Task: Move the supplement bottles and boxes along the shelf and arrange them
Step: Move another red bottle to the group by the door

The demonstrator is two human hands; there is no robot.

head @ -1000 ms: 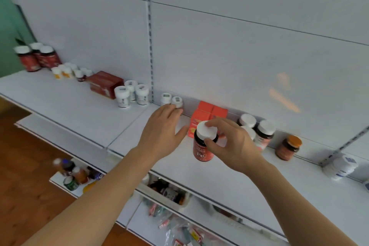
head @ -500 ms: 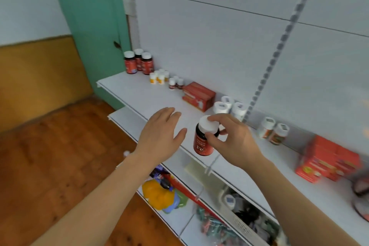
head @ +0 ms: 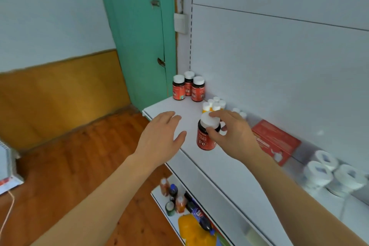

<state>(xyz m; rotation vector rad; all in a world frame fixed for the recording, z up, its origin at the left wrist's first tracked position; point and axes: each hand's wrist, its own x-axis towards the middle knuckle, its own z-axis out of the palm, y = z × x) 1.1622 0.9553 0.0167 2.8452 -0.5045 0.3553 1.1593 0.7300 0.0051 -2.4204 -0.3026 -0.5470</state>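
Head view: the right hand (head: 233, 136) holds a red supplement bottle (head: 206, 136) by its white cap, fingers (head: 216, 114) and thumb clamped round the cap rim. The bottle stands nearly upright, long axis vertical, cap up, its "Fe" label facing the camera; it is over the near part of the white shelf (head: 209, 168), and whether its base touches the shelf cannot be told. The left hand (head: 161, 138) hovers just left of the bottle, palm down, fingers straight and slightly apart, holding nothing. At the far left end of the shelf three matching red bottles (head: 188, 89) stand upright together against the back panel. Right of them sits a cluster of small orange bottles with white caps (head: 213, 105), partly hidden behind the held bottle. Further right a red box (head: 276, 142) lies flat, long side along the back panel, and beyond it blurred white-capped bottles (head: 331, 173). A lower shelf (head: 159, 199) carries assorted bottles.
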